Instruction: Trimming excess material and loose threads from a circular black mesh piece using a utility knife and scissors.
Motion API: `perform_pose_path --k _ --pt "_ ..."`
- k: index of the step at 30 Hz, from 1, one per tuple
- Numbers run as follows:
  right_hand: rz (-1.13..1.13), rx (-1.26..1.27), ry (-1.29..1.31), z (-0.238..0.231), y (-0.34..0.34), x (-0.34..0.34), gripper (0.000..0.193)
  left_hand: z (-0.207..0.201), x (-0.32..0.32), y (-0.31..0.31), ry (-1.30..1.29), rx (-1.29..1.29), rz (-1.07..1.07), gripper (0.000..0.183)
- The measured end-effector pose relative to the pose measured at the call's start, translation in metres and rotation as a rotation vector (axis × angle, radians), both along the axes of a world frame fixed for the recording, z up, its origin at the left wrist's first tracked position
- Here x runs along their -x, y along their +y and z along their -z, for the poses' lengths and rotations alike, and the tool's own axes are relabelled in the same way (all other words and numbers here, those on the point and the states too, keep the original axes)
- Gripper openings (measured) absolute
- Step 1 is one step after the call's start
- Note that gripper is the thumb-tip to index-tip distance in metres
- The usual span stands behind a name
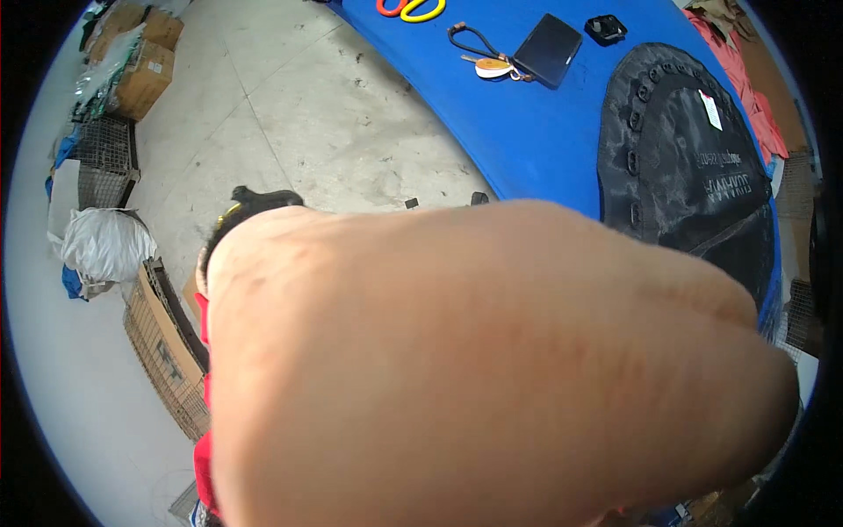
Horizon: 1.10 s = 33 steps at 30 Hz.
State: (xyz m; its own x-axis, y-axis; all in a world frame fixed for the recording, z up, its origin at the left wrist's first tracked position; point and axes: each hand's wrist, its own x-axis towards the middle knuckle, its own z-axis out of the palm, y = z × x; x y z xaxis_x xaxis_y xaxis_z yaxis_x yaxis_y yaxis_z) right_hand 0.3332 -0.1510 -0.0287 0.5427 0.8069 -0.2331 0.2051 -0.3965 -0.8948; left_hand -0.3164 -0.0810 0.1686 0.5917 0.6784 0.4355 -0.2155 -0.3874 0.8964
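A bare forearm (474, 369) is held very close to the camera and fills most of the picture. Neither my left hand nor my right hand shows, and I cannot tell which arm this is. A strip of red sleeve (204, 351) runs along its left edge. A small dark shape with a yellow trim (255, 200) pokes out above the arm; its kind is unclear. Beyond the arm is a blue table (527, 132) with a large black fabric piece (685, 149) on it, edged with a row of loops.
At the table's far side lie scissors with orange and yellow handles (411, 9), a strap with keys (487, 61), a flat black case (549, 48) and a small black object (605, 29). On the concrete floor at left are cardboard boxes (145, 75), wire cages (105, 158) and a white bag (101, 241).
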Motion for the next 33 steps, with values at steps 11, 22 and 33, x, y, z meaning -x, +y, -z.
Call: perform_pose_path --k 11,22,33 --pt "-0.001 -0.004 0.060 -0.002 0.001 0.009 0.042 -0.012 0.007 -0.001 -0.012 0.108 0.150 0.015" --pt "0.009 0.020 0.034 -0.010 0.003 0.024 0.046 0.007 -0.080 -0.010 -0.061 -0.516 0.081 0.024" --pt "0.030 -0.005 0.138 -0.017 0.006 0.057 0.043 0.050 -0.081 0.026 0.349 -0.183 0.116 0.022"
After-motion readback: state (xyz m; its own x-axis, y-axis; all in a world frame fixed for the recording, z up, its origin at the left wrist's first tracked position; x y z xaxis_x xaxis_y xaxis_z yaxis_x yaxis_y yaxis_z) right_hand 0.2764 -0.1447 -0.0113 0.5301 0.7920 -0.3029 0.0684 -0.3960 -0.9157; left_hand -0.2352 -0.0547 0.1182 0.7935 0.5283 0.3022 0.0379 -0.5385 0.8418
